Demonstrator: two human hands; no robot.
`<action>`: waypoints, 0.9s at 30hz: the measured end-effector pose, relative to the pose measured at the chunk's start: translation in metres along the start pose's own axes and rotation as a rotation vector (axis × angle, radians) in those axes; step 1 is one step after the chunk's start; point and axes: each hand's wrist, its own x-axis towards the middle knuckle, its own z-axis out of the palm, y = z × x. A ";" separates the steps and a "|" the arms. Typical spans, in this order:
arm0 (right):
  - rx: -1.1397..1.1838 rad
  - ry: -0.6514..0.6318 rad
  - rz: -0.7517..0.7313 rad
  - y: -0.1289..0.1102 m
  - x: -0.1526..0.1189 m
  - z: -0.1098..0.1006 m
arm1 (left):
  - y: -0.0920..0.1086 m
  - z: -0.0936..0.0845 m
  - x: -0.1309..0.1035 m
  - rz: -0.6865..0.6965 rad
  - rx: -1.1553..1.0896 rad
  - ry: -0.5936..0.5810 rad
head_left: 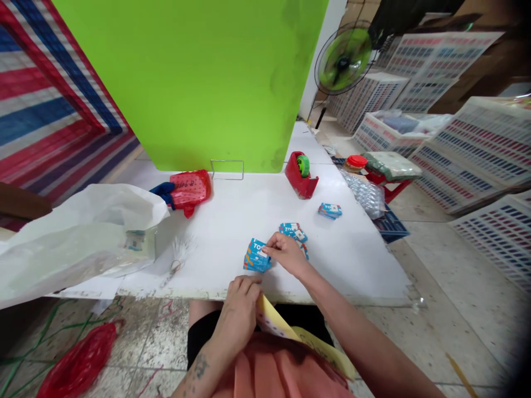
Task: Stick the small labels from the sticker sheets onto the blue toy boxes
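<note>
A small stack of blue cards (254,260) with white lettering and orange marks lies near the front edge of the white table. My right hand (286,253) is closed in a pinch at the top right of this stack, on a blue card. Just beyond that hand, more blue cards (295,231) are spread, partly hidden by it. My left hand (243,304) is at the table edge below the stack, its fingers curled on a yellow strip (271,318) with dark dots. The strip hangs over my lap.
Farther right lies another pile of blue cards (330,210), near a red tape dispenser (299,179). A green panel (199,83) stands behind a wire stand (227,169). A red packet (191,189) and a white plastic bag (91,237) are on the left; crates (477,149) stand right.
</note>
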 end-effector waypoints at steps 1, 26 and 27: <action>0.006 -0.004 0.000 0.000 0.001 0.000 | 0.000 0.000 0.000 -0.003 0.005 -0.003; 0.023 0.102 0.042 0.001 -0.001 -0.052 | 0.002 -0.008 0.011 -0.041 0.067 -0.038; 0.011 0.115 0.052 0.004 -0.001 -0.060 | 0.003 -0.009 0.008 -0.100 -0.011 -0.051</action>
